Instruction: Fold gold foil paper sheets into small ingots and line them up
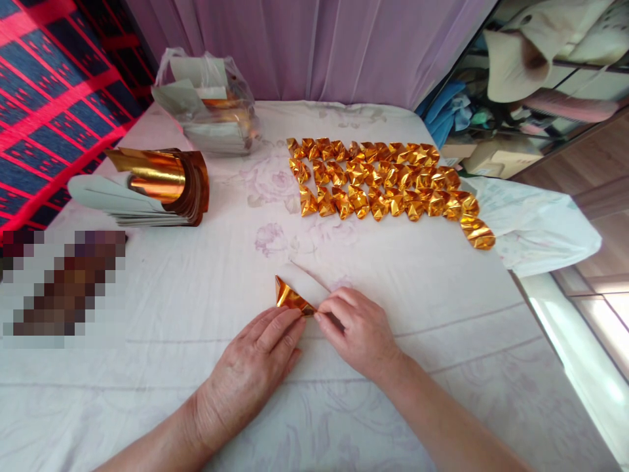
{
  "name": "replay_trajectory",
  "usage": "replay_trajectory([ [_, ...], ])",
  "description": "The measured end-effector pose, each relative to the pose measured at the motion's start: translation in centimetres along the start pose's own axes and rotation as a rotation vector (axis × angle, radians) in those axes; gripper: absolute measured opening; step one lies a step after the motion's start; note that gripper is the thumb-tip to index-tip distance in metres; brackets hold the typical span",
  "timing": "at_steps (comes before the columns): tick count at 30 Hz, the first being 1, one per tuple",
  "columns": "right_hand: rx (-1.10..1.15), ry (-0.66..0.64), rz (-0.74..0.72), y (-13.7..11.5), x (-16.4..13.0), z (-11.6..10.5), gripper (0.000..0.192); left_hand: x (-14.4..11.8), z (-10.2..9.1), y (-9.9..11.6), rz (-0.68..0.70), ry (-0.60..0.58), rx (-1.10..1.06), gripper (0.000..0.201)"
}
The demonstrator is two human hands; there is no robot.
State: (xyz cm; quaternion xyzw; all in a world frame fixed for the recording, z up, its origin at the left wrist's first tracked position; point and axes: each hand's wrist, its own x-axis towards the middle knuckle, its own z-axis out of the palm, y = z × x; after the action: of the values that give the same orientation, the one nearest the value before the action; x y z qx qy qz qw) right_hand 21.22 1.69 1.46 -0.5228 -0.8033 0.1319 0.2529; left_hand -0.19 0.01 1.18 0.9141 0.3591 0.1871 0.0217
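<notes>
A partly folded sheet of gold foil paper (pixel 296 296), white on its other side, lies on the bed-like cloth surface in front of me. My left hand (pixel 255 351) is closed over its lower left edge, fingers side by side at the shiny fold. At the right corner, my right hand (pixel 361 328) pinches the paper between thumb and fingertips. Parts of the lower edge are hidden under both hands. Farther off, folded gold foil pieces (pixel 378 200) sit in three rows, with one more piece (pixel 477 233) at the right end.
A curled stack of foil sheets (pixel 162 190) stands at left, behind a blurred patch. A clear plastic bag (pixel 211 124) of more sheets is at the back. A white plastic bag (pixel 545 223) hangs over the right edge. Shelves with boxes (pixel 504 154) stand beyond; a purple curtain (pixel 314 49) closes the back.
</notes>
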Motion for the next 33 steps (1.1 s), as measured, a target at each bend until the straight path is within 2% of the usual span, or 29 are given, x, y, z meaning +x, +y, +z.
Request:
replay_trajectory([
  [33,-0.077,0.008,0.041,-0.39,0.04,0.28,0.014,0.3,0.39,-0.06,-0.023,-0.048,0.021,0.038],
])
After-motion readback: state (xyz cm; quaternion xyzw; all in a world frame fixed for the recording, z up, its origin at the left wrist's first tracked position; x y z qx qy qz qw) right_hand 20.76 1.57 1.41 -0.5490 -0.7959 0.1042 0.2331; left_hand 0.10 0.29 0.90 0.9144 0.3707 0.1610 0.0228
